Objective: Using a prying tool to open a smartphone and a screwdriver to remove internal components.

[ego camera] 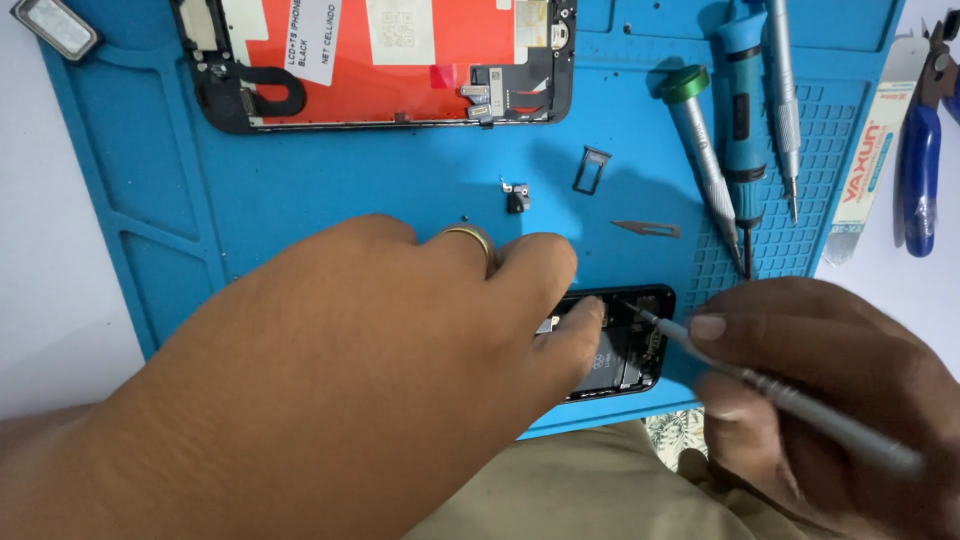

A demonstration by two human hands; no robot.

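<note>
Tools lie along the far right of the blue work mat [330,190]: three pen-shaped drivers side by side, one with a green cap [700,150], one blue-bodied [742,110], one plain grey [782,100]. Beyond the mat's right edge sit one white pry strip [868,160] and one blue-handled pair of pliers [922,150]. At the far edge lies one detached phone screen [400,60], face down, its back red. Mid-mat are one small black bracket [516,197], one card tray [591,169] and one thin blade [647,229], each well apart.

One opened phone body [625,345] lies at the near edge of the mat. The left hand [330,380] reaches across from the left, palm down, a ring [468,236] on one finger, fingertips pressing on the phone body. The right hand [830,400] is curled closed around one grey screwdriver [780,395], pen-fashion, its tip on the phone's upper part.
</note>
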